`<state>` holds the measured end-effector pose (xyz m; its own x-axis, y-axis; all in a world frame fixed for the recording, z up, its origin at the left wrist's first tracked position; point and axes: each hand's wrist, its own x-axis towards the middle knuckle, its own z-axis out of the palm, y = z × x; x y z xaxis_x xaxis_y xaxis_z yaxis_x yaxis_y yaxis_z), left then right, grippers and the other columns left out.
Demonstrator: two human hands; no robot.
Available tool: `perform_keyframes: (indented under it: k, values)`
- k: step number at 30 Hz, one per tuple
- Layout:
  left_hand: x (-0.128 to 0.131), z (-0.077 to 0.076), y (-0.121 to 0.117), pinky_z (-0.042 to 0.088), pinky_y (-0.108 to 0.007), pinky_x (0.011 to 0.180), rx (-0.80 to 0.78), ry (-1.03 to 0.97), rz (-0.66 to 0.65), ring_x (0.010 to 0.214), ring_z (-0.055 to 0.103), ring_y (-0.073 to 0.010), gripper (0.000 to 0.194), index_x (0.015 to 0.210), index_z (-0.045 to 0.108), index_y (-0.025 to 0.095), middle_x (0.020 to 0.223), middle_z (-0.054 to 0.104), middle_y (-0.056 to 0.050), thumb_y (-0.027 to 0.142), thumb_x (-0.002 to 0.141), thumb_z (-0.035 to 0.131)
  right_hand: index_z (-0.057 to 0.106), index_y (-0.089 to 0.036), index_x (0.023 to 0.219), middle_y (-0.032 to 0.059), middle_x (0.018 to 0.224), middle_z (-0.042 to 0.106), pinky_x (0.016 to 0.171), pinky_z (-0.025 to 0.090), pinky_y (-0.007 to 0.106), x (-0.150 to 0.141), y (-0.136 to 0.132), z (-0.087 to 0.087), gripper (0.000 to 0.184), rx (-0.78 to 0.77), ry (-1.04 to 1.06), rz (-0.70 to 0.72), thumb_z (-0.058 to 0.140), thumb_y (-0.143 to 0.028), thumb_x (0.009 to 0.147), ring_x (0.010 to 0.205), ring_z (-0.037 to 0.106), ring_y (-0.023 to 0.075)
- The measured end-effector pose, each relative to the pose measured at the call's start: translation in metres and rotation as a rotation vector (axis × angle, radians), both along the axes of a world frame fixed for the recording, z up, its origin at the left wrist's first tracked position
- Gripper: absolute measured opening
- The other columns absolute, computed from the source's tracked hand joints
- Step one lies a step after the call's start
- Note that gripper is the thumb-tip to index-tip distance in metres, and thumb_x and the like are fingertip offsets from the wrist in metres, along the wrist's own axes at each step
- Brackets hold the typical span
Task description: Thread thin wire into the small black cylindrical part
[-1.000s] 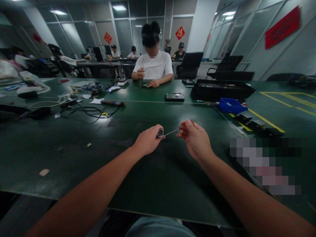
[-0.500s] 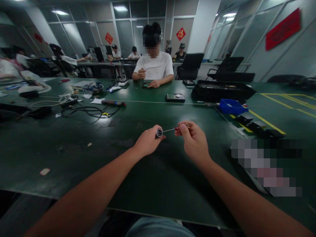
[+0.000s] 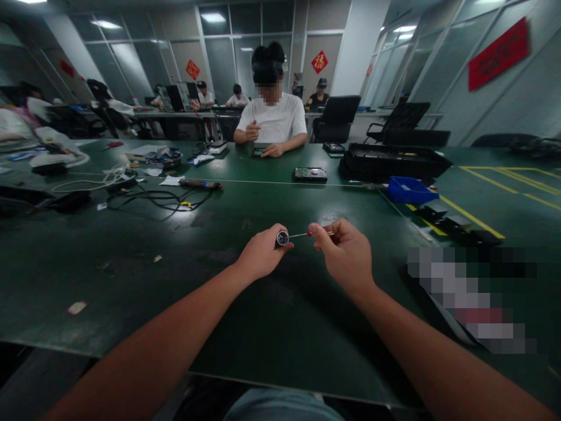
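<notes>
My left hand (image 3: 262, 252) is closed round a small dark cylinder with a silver rim (image 3: 282, 238), its round end turned toward me. Most of the cylinder is hidden by the fingers, so its kind does not show. My right hand (image 3: 346, 251) grips the handle of a screwdriver (image 3: 299, 235) with a thin metal shaft and a reddish collar. The shaft points left, and its tip meets the rim end of the cylinder; whether it sits inside cannot be made out. Both hands are held above the green table (image 3: 245, 327).
Across the table a person (image 3: 272, 120) in a white shirt handles a small device. A hard drive (image 3: 310, 174), a black tray (image 3: 394, 161) and a blue bin (image 3: 411, 190) lie beyond my right hand. Cables (image 3: 153, 199) and an electric screwdriver (image 3: 199, 183) lie to the left.
The fingers of my right hand have shifted on the screwdriver handle, with the thumb now stretched further forward along it. My left hand and the cylinder stay nearly in place.
</notes>
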<state>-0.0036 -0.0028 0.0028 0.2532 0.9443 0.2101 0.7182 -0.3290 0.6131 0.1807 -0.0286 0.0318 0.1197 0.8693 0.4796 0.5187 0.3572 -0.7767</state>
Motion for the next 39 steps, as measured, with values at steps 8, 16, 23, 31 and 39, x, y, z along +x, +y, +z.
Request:
perform_keyframes:
  k: [8, 16, 23, 31, 39]
  values:
    - [-0.003, -0.005, 0.003, 0.040, -0.028, 0.067, 0.045, -0.002, -0.002, 0.078, 0.060, -0.0167, 0.017, 0.101, 0.057, 0.024, 0.089, 0.066, -0.001, 0.033, 0.088, 0.062, 0.058, -0.022, 0.085, 0.0005, 0.074, 0.065, 0.060, 0.042, 0.029, 0.004, -0.001, 0.000, 0.009, 0.056, -0.174, 0.222, 0.058, -0.030, 0.089, 0.066, 0.061, 0.0154]
    - [-0.004, -0.005, 0.004, 0.039, -0.028, 0.065, 0.036, 0.009, 0.022, 0.077, 0.059, -0.0165, 0.018, 0.102, 0.056, 0.024, 0.090, 0.066, -0.001, 0.034, 0.088, 0.062, 0.056, -0.022, 0.097, 0.0004, 0.077, 0.063, 0.064, 0.045, 0.031, 0.002, 0.001, -0.005, 0.012, -0.039, 0.008, 0.300, 0.052, -0.033, 0.094, 0.068, 0.061, 0.0161]
    - [-0.002, 0.002, 0.001, 0.042, -0.029, 0.069, 0.052, 0.026, -0.025, 0.084, 0.061, -0.0181, 0.013, 0.099, 0.057, 0.024, 0.095, 0.067, -0.002, 0.031, 0.089, 0.061, 0.063, -0.021, 0.092, 0.0030, 0.080, 0.065, 0.075, 0.054, 0.035, 0.000, 0.014, -0.012, 0.023, -0.126, 0.446, 0.313, 0.057, -0.042, 0.090, 0.074, 0.064, 0.0167]
    - [-0.004, 0.001, 0.004, 0.043, -0.030, 0.069, 0.030, 0.069, -0.006, 0.083, 0.062, -0.0196, 0.016, 0.101, 0.057, 0.024, 0.095, 0.067, -0.003, 0.035, 0.089, 0.061, 0.060, -0.021, 0.087, 0.0003, 0.075, 0.060, 0.065, 0.053, 0.032, 0.006, 0.025, -0.019, 0.024, -0.132, 0.545, 0.206, 0.059, -0.045, 0.089, 0.064, 0.058, 0.0140]
    - [-0.003, -0.001, 0.003, 0.043, -0.030, 0.069, 0.020, 0.091, -0.005, 0.083, 0.063, -0.0200, 0.017, 0.101, 0.057, 0.024, 0.095, 0.068, -0.003, 0.035, 0.088, 0.062, 0.059, -0.022, 0.092, 0.0008, 0.079, 0.062, 0.071, 0.052, 0.033, 0.004, 0.014, -0.015, 0.022, 0.013, 0.429, 0.197, 0.053, -0.044, 0.094, 0.069, 0.060, 0.0148]
